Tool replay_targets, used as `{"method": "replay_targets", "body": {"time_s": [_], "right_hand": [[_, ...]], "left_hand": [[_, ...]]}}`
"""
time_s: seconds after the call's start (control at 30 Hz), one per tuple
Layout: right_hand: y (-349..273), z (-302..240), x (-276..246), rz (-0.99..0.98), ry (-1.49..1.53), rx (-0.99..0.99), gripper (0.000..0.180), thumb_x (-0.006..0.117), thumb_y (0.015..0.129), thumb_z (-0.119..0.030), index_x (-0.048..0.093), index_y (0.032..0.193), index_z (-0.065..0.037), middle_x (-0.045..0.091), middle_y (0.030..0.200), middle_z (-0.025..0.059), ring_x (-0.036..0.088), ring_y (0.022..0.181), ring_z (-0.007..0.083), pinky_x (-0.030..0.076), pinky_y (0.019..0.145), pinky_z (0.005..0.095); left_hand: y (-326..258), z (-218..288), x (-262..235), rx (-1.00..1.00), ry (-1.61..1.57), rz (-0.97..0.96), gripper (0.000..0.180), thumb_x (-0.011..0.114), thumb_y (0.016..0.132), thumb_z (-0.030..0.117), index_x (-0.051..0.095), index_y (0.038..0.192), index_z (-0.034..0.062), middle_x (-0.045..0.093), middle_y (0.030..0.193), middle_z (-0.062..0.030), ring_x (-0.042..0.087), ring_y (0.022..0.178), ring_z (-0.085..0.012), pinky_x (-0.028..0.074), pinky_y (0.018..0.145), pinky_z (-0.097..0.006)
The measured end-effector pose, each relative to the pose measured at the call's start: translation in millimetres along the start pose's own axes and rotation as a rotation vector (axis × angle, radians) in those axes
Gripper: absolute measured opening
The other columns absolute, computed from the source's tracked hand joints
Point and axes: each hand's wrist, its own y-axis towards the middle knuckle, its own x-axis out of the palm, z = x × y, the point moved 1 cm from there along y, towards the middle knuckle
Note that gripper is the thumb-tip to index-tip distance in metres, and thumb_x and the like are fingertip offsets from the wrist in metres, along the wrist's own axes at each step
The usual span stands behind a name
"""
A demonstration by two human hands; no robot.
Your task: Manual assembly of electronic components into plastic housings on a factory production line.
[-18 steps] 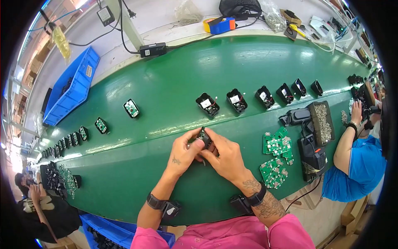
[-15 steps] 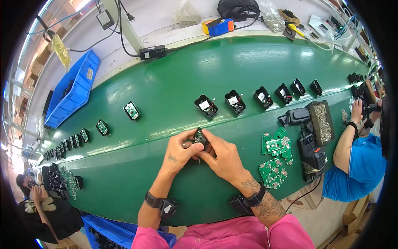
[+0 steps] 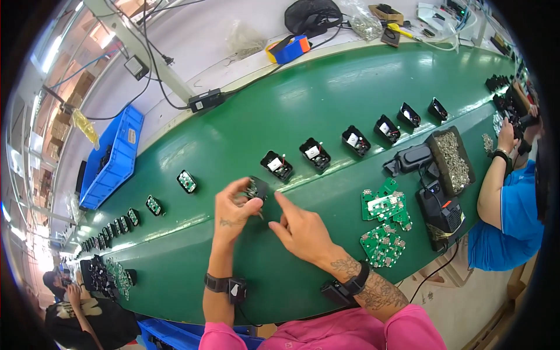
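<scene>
My left hand (image 3: 229,211) grips a small black plastic housing (image 3: 258,188) above the green table (image 3: 315,175); some electronic parts show inside it, smeared by motion. Apart from it, to the right, my right hand (image 3: 306,233) holds nothing, its thumb and index finger spread. Just beyond the hands stands an open black housing (image 3: 277,166) with a white block and a red wire inside. Similar housings (image 3: 356,140) continue in a row to the right. A housing fitted with a green board (image 3: 186,181) lies to the left, ahead of a line of several more.
Green circuit boards (image 3: 383,245) lie in piles at right, beside a black device (image 3: 438,213) and a tray of small metal parts (image 3: 452,157). A blue bin (image 3: 114,169) stands far left. Co-workers sit at both ends, one in a blue shirt (image 3: 510,224).
My right hand has let go of the housing and drawn back to the right, fingers spread. My left hand keeps the housing and has shifted slightly left. The whole view has turned a little.
</scene>
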Motion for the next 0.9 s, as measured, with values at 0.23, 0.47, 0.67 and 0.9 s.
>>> {"method": "replay_targets", "body": {"time_s": [0.23, 0.47, 0.67, 0.9], "right_hand": [[-5.7, 3.7, 6.9, -0.071, -0.082, -0.068, 0.043, 0.066, 0.088, -0.019, 0.055, 0.124, 0.002, 0.067, 0.085, 0.0136, 0.065, 0.073, 0.0318, 0.053, 0.067, 0.0424], [-6.5, 4.7, 4.6, -0.066, -0.13, -0.079, 0.027, 0.064, 0.089, -0.02, 0.061, 0.106, 0.0, 0.067, 0.088, 0.0148, 0.066, 0.078, 0.0341, 0.054, 0.068, 0.0424], [-0.2, -13.7, -36.1, 0.163, -0.207, -0.14, 0.02, 0.067, 0.086, -0.016, 0.064, 0.1, -0.003, 0.063, 0.081, 0.0118, 0.064, 0.072, 0.0317, 0.053, 0.062, 0.0397], [-53.2, 2.7, -150.2, 0.132, -0.595, 0.208, 0.036, 0.076, 0.077, -0.013, 0.066, 0.111, -0.008, 0.059, 0.089, 0.0117, 0.062, 0.08, 0.0316, 0.051, 0.069, 0.041]], "left_hand": [[58.1, -15.0, -52.0, 0.295, 1.081, 0.338, 0.069, 0.083, 0.07, 0.037, 0.061, 0.121, -0.0029, 0.067, 0.106, -0.0206, 0.063, 0.094, -0.035, 0.049, 0.088, -0.042], [39.9, 1.8, -1.2, 0.288, 1.21, 0.352, 0.091, 0.081, 0.071, 0.047, 0.044, 0.141, 0.002, 0.045, 0.138, -0.0242, 0.044, 0.124, -0.0431, 0.038, 0.102, -0.051], [49.4, -10.9, 63.7, 0.281, 0.956, 0.173, 0.09, 0.081, 0.07, 0.048, 0.045, 0.141, 0.0058, 0.053, 0.13, -0.0213, 0.047, 0.124, -0.0374, 0.034, 0.104, -0.053], [-2.3, 10.5, 69.1, 0.264, 0.366, 0.067, 0.074, 0.078, 0.074, 0.018, 0.048, 0.139, 0.0027, 0.059, 0.122, -0.0122, 0.059, 0.11, -0.0226, 0.045, 0.097, -0.034]]}}
